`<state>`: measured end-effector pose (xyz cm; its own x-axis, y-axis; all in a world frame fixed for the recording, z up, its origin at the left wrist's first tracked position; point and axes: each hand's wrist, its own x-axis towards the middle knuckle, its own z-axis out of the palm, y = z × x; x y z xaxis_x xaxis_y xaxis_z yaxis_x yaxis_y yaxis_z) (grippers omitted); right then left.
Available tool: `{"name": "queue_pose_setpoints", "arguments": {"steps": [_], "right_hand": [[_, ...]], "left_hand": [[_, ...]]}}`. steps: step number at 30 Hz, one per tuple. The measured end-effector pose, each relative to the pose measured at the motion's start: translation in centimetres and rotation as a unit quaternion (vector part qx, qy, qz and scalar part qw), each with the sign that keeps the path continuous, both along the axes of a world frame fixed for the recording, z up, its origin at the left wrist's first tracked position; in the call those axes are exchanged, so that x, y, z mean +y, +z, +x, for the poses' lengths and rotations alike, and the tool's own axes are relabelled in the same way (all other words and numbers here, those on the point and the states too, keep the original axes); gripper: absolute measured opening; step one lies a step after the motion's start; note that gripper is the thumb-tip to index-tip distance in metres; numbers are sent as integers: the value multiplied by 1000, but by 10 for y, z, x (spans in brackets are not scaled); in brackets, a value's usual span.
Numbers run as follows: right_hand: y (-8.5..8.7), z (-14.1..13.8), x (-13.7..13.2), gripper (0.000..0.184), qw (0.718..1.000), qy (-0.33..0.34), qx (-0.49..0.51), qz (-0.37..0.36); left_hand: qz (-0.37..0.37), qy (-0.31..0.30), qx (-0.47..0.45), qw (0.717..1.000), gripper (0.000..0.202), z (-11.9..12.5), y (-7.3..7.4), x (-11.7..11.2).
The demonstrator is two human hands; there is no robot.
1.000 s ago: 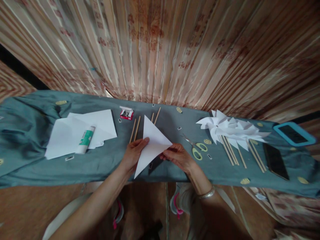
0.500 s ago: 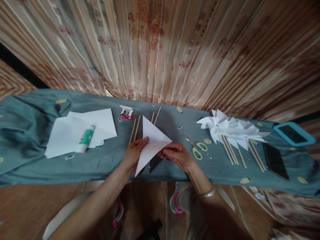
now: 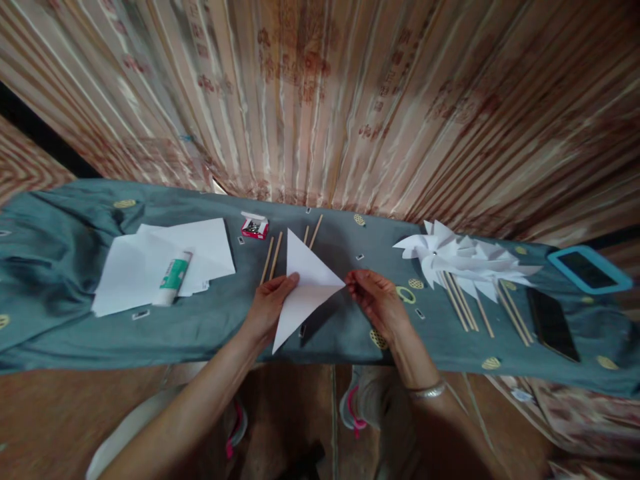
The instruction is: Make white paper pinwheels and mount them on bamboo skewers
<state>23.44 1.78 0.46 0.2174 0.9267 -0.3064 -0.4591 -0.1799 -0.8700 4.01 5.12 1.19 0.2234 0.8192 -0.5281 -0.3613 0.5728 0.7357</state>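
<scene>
My left hand (image 3: 273,303) grips a folded white sheet of paper (image 3: 311,283) by its left side, the thumb on top and the fingers underneath. The paper is creased across the middle, with one pointed corner to the right. At that corner, my right hand (image 3: 375,299) is closed, its thumb and fingertips pinched together on the tip. Behind the right hand lie the scissors, mostly hidden, with one green handle loop (image 3: 405,294) showing. Thin wooden sticks (image 3: 275,257) rest just beyond the paper, partly covered by it.
On the left, a glue stick (image 3: 173,277) lies on white sheets (image 3: 120,273). A small red box (image 3: 255,227) of metal pins stands open at the back. To the right are paper pinwheels (image 3: 455,257) on sticks, a black phone (image 3: 553,323) and a blue-framed tablet (image 3: 590,269).
My right hand has moved right, from beneath the paper's edge to its right corner, and now covers most of the scissors. The left hand keeps its hold on the paper.
</scene>
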Motion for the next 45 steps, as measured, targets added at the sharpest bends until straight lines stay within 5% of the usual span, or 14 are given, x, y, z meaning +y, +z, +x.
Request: {"name": "queue_pose_setpoints", "arguments": {"steps": [7,18,45], "right_hand": [[-7,-7,0,32,996,86,34,-14],[-6,-12,5,31,992,95,82,2],[-2,-23,3,29,988,81,126,-33]], "left_hand": [[19,-104,24,994,34,0,-7,-4],[25,-227,48,972,38,1,-22,-13],[6,-224,7,975,41,5,-21,-19]]}}
